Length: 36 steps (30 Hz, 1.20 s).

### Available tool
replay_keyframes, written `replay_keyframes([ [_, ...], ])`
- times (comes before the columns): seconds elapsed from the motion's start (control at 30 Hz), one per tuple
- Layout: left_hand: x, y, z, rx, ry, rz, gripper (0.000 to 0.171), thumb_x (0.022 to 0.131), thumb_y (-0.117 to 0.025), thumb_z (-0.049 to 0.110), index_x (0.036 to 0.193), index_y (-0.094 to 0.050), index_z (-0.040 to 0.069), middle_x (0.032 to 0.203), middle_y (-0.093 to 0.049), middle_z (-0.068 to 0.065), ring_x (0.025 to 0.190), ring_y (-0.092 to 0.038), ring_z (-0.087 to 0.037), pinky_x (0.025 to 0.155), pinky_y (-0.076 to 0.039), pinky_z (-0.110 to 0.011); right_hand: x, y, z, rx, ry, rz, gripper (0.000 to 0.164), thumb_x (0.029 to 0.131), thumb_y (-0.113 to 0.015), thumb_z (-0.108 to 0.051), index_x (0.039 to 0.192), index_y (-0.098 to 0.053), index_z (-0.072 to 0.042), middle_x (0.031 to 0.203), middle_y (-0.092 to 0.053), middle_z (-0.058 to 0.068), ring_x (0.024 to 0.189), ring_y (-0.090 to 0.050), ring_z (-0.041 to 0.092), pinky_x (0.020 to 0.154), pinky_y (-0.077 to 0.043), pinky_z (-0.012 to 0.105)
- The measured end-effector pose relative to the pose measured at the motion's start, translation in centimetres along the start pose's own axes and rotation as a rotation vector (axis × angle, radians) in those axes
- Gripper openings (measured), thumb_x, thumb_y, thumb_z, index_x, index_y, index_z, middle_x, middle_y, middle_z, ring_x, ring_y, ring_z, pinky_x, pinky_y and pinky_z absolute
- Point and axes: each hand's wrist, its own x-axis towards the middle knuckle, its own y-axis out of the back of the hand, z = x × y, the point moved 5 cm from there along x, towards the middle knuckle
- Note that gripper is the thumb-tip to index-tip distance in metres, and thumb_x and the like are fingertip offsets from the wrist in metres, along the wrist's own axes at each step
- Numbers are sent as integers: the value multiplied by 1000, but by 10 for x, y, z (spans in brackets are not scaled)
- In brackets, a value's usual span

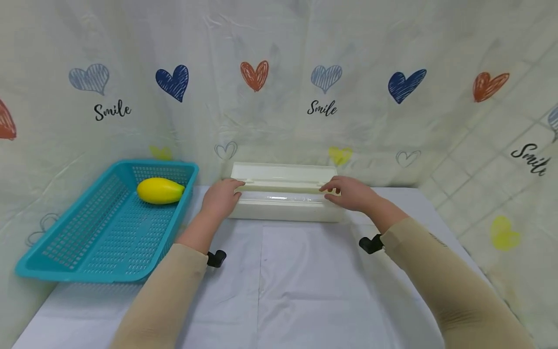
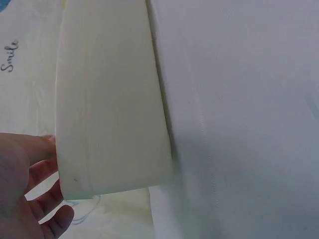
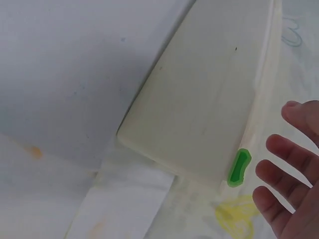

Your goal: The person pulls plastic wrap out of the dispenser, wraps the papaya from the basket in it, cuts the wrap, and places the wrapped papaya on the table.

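A white cling film dispenser (image 1: 285, 212) stands against the back of the table with its lid (image 1: 283, 172) raised. Clear film (image 1: 287, 196) shines along its opening. At its left end, my left hand (image 1: 220, 198) has its fingertips right at the lid's edge, thumb apart. In the left wrist view, loosely bent fingers (image 2: 47, 199) overlap the dispenser's end. My right hand (image 1: 350, 193) is over the right end, fingers spread and slightly bent. The right wrist view shows those fingers (image 3: 276, 174) apart from the casing, beside a green piece (image 3: 239, 168) at its corner.
A blue perforated basket (image 1: 109, 242) sits at the left with a yellow mango-shaped fruit (image 1: 159, 190) inside. White cloth (image 1: 314, 281) covers the table. Behind it hangs a curtain (image 1: 283, 116) printed with hearts, and it continues down the right side.
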Motion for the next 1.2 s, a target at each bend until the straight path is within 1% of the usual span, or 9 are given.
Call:
replay_keyframes([
  [0.13, 10, -2, 0, 46, -27, -70, 38, 99, -62, 16, 136, -62, 15, 136, -58, -10, 126, -53, -33, 100, -47, -45, 11, -3, 0, -56, 17, -52, 28, 97, -65, -21, 124, -70, -18, 107, -63, 1, 96, -58, 24, 83, -49, 42],
  [0.37, 20, -9, 0, 85, -73, -149, 33, 97, -64, 19, 130, -67, 20, 129, -57, -7, 115, -58, -28, 87, -52, -41, 17, -10, -1, -87, 22, -140, 28, 97, -64, -22, 124, -71, -17, 110, -63, 4, 100, -60, 27, 87, -49, 45],
  [0.43, 21, -10, 0, 85, -75, -154, 27, 97, -65, 19, 124, -71, 21, 127, -58, -5, 113, -58, -26, 87, -52, -40, 16, -11, -1, -77, 14, -156, 28, 98, -63, -22, 124, -71, -17, 112, -64, 5, 101, -60, 27, 88, -49, 46],
  [0.53, 22, -11, 0, 74, -75, -146, 20, 97, -66, 20, 115, -74, 20, 124, -58, -4, 111, -58, -25, 87, -52, -40, 15, -12, 2, -35, -35, -168, 29, 99, -58, -20, 125, -70, -17, 117, -63, 7, 101, -60, 26, 87, -48, 45],
  [0.7, 24, -10, 1, 61, -75, -129, 16, 98, -64, 22, 109, -74, 17, 122, -60, -5, 111, -58, -26, 90, -51, -40, 12, -13, 10, 36, -120, -169, 38, 93, -49, -12, 125, -71, -17, 130, -61, 10, 114, -58, 31, 92, -47, 46],
  [0.77, 24, -10, 0, 44, -59, -123, 17, 99, -62, 22, 110, -73, 15, 121, -61, -5, 111, -58, -26, 92, -50, -40, 12, -13, 11, 40, -113, -164, 39, 92, -49, -11, 124, -71, -16, 131, -60, 11, 118, -57, 32, 94, -46, 47],
  [0.87, 26, -9, -3, -13, -23, -111, 19, 101, -58, 20, 113, -70, 12, 120, -62, -6, 110, -58, -26, 93, -50, -41, 11, -14, 12, 30, -57, -145, 32, 95, -54, -12, 120, -72, -15, 126, -62, 11, 114, -59, 33, 94, -47, 47],
  [1.03, 28, -13, -9, -122, 36, -119, 21, 104, -52, 20, 117, -65, 9, 117, -61, -7, 102, -57, -25, 89, -49, -41, 10, -14, 11, 22, 1, -98, 19, 96, -65, -15, 111, -75, -14, 117, -66, 7, 106, -62, 30, 89, -50, 46],
  [1.2, 29, -15, -13, -203, 62, -120, 20, 105, -48, 22, 116, -61, 10, 118, -59, -6, 99, -54, -26, 87, -47, -41, 13, -17, 9, -16, 10, -59, 11, 95, -67, -15, 103, -75, -15, 108, -68, 2, 99, -64, 24, 85, -51, 42],
])
